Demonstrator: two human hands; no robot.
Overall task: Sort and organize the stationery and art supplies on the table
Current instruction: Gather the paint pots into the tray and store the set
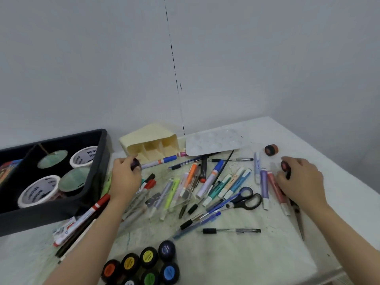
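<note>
now the left hand [125, 177] grips a purple pot [135, 163] beside the cream organiser [151, 144], and the right hand [301, 177] grips a pink pot [284, 166] far right on the worktop [246, 254]. lift both clear of the loose pens [207, 179], then set them upright beside the pot cluster [144, 266].

One head-worn wide-angle view looks forward and down, close over the table [236, 254], facing a wall corner.

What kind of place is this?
Probably an art or craft corner: the stained table holds a white paint palette, little paint jars and lots of scattered markers.
</note>
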